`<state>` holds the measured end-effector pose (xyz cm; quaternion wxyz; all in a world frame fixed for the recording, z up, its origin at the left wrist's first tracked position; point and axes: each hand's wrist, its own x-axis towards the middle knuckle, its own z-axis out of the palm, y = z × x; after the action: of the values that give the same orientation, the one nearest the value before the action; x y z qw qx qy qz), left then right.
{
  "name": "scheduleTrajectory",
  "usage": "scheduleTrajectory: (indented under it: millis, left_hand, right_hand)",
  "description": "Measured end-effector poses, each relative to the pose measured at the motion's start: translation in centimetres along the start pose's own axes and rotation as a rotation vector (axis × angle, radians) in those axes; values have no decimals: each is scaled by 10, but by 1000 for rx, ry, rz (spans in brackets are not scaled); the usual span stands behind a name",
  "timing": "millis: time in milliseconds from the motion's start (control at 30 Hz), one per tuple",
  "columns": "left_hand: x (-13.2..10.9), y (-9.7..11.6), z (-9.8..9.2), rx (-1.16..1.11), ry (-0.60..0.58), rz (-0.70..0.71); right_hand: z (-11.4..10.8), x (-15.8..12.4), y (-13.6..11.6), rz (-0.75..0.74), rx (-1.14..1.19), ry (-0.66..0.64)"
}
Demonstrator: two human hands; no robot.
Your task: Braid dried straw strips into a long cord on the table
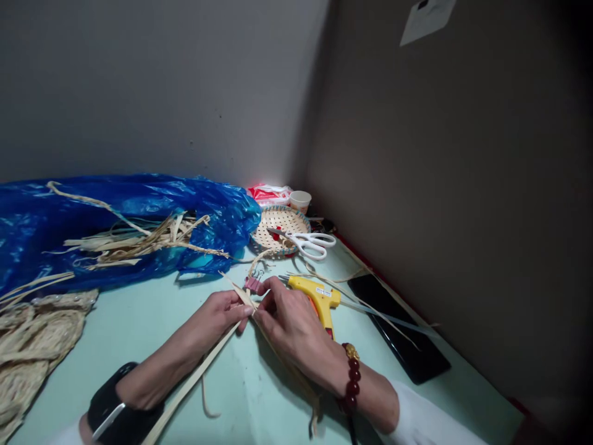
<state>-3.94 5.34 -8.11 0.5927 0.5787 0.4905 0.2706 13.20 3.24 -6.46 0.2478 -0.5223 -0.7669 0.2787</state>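
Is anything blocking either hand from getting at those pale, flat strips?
Nothing visible: the left hand and right hand both grip the pale flat strips. The pink binder clip sits just beyond, close to the right hand, not between.

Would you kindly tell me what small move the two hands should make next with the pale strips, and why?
Probably fold one of the pale strips across another: the left hand and right hand pinch them close together near the pink clip, while loose lengths trail back toward the person.
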Motion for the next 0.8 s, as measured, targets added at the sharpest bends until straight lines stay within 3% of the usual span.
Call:
scheduleTrajectory:
  millis: [500, 800]
  left_hand:
    - [-3, 5, 1, 26, -29, -7]
    - [-3, 0, -1, 17, -16, -45]
  right_hand:
    - [-4, 0, 2, 11, 72, 62]
    - [-13, 1, 5, -31, 82, 166]
